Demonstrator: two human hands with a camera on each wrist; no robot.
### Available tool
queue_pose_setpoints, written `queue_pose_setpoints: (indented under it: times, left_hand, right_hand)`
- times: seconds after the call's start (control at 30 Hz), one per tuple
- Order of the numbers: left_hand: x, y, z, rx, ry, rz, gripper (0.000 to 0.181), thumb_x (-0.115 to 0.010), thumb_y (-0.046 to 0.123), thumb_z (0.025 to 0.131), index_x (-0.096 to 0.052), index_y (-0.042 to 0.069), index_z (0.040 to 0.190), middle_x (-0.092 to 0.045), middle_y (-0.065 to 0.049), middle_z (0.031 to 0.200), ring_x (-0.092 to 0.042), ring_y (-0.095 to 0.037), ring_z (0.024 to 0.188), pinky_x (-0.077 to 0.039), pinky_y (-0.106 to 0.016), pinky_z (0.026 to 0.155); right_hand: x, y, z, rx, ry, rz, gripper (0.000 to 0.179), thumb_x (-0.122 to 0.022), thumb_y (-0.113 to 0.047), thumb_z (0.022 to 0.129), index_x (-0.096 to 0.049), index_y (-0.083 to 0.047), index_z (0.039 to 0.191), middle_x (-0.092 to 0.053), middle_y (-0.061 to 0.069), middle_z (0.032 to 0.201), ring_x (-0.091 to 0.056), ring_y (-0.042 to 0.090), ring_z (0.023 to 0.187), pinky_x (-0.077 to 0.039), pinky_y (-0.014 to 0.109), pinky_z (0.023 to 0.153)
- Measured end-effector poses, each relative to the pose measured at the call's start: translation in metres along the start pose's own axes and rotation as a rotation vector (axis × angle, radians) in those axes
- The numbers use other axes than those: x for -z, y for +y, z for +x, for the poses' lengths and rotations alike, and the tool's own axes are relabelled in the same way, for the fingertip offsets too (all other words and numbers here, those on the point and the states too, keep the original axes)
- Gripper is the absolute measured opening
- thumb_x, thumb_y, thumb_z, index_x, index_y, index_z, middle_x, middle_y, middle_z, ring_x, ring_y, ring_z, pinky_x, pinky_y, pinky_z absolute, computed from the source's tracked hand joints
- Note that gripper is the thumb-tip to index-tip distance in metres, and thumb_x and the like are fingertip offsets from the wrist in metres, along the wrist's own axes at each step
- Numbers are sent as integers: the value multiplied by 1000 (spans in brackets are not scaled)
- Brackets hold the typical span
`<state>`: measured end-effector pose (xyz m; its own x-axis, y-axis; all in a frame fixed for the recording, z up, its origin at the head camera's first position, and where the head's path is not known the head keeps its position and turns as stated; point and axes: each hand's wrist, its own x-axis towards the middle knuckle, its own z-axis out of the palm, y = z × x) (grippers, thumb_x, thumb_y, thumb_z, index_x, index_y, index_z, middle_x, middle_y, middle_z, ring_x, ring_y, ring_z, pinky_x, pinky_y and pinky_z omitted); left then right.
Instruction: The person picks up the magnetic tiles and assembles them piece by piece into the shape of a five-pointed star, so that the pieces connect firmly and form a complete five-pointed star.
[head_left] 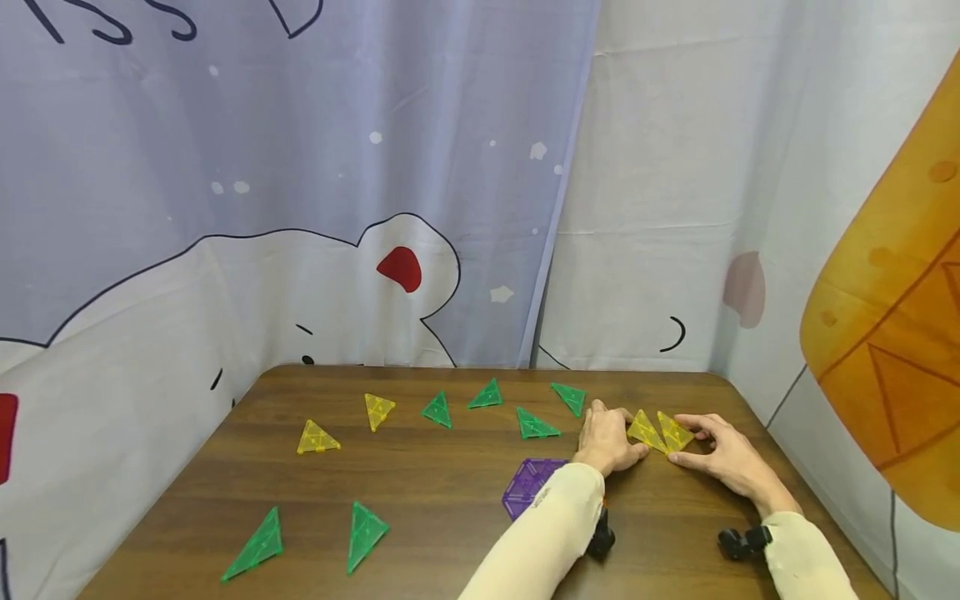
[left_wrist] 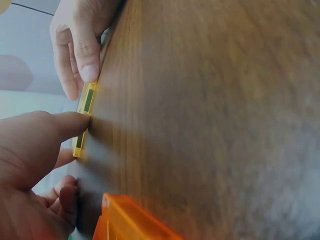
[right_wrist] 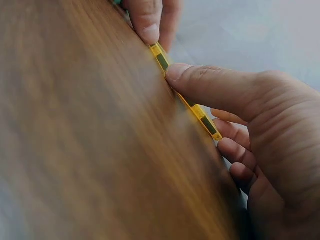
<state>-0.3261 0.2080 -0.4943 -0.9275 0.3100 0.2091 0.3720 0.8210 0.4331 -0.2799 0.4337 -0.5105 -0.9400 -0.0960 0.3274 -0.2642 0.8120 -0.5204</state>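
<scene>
Two translucent yellow triangle magnetic tiles lie side by side at the right of the table, their near corners meeting and a narrow V of wood between them. My left hand (head_left: 606, 437) pinches the left yellow tile (head_left: 645, 430) between thumb and fingers. The right yellow tile (head_left: 674, 432) is pinched by my right hand (head_left: 723, 454), its thumb at the near corner. Seen edge-on in the right wrist view, the yellow tile edge (right_wrist: 207, 125) shows dark magnet strips and lies low along the wood. A purple hexagon tile (head_left: 525, 487) is partly hidden under my left forearm.
Several green triangle tiles (head_left: 536, 423) lie behind and left of my left hand. Two larger green triangles (head_left: 365, 535) are at the front left, two yellow triangles (head_left: 318, 437) farther back. An orange piece (left_wrist: 135, 220) sits near my left wrist. A curtain (head_left: 450, 167) hangs behind the table.
</scene>
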Motion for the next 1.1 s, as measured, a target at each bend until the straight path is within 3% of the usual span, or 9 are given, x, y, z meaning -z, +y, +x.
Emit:
queue_pose_setpoints:
  times: [0.23,0.73,1.1]
  left_hand:
    - [-2,3,-1,2,-18,39,43,-79,53,78,-72,37,117,-51,5,105,-50,-12,101,-48,-26,83]
    - [-1,1,-1,-9,-53,38,45,-76,53,81,-67,39,123,-49,5,108,-46,-11,100,-46,-26,84]
    - [17,-4,-3,-22,-98,-46,63,-81,52,77,-62,26,131,-54,1,116,-54,-14,109,-49,-28,90]
  right_hand:
    - [-3,0,0,-7,4,-10,73,-83,-52,76,-60,-15,135,-58,6,119,-51,21,103,-41,30,81]
    - [-5,-2,2,-16,-9,-8,76,-81,-52,77,-58,-12,137,-57,8,119,-51,23,105,-42,37,83]
    - [-4,1,1,-14,-6,-12,79,-80,-52,79,-54,-10,140,-55,11,123,-48,24,106,-40,39,85]
